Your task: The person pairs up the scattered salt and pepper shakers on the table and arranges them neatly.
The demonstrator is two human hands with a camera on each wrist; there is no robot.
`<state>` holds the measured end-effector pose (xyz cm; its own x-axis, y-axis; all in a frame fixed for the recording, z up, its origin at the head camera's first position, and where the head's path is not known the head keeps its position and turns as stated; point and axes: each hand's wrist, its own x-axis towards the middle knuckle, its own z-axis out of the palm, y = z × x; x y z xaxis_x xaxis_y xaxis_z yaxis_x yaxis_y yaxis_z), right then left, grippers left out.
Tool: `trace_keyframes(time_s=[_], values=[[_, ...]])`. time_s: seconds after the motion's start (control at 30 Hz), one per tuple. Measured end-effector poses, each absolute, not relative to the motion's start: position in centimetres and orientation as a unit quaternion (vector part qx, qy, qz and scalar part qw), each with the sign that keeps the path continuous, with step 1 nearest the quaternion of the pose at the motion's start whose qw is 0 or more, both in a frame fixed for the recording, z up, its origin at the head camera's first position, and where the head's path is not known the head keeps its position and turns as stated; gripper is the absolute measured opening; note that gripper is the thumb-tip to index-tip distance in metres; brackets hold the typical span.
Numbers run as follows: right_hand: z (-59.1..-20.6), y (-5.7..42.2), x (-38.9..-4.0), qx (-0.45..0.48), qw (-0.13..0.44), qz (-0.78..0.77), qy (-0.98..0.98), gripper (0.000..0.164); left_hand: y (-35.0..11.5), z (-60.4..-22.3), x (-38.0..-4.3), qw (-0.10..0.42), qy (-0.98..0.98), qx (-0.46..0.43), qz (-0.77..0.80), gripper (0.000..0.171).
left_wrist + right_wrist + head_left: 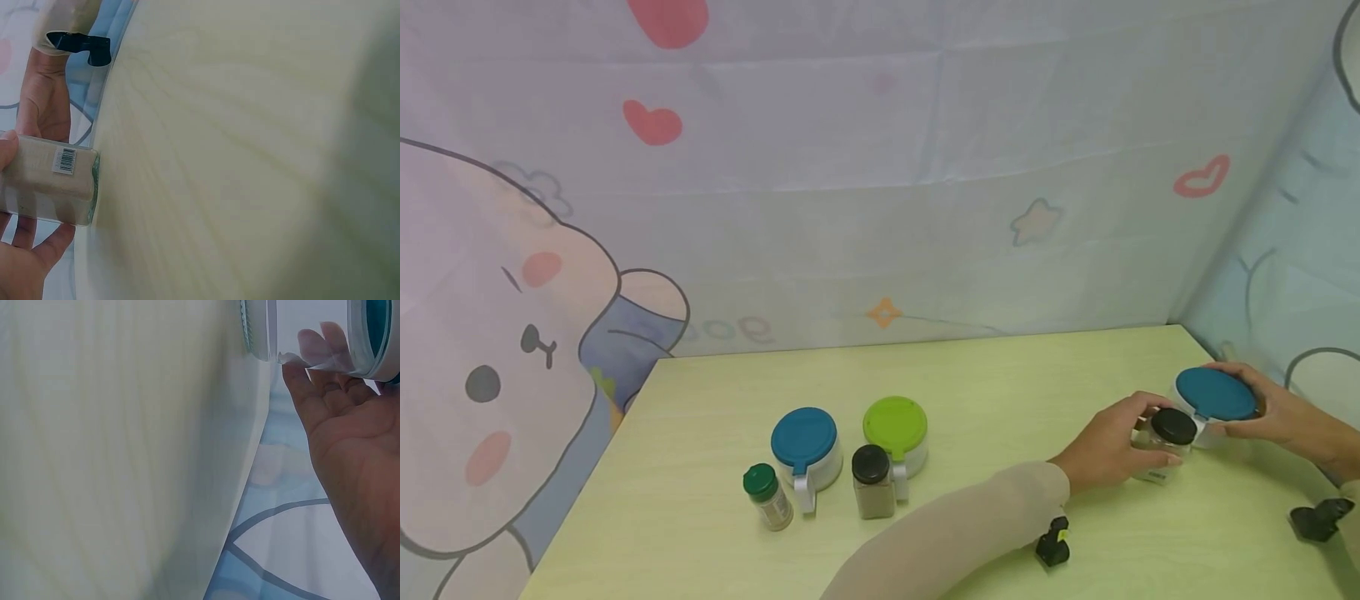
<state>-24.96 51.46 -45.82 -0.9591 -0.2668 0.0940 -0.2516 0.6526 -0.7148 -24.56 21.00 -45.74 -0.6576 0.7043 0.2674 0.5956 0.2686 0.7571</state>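
Observation:
At the right end of the table my left hand (1112, 446) grips a spice jar (1167, 450) with a black lid, thumb on one side and fingers on the other. The left wrist view shows its clear body (47, 184) filled with light brown powder and bearing a barcode label. My right hand (1281, 412) holds a round seasoning pot (1215, 394) with a blue lid and a white handle, just beyond the spice jar. Its clear wall (312, 328) shows in the right wrist view, with fingers behind it.
Farther left stand another blue-lidded pot (805, 442), a green-lidded pot (895, 425), a black-lidded jar (873, 483) and a green-capped shaker (767, 497). A printed cloth (850, 167) hangs behind the pale table (1000, 392) and along its right side.

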Motion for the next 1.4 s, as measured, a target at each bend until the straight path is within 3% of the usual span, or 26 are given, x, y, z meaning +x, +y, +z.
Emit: trace_keyframes(time_s=[1.4], values=[[-45.85,51.41,-24.91,-0.140,0.013,-0.385,0.912,0.089,21.09,-45.84,-24.82,0.061,0.790,0.414,0.449,0.063]])
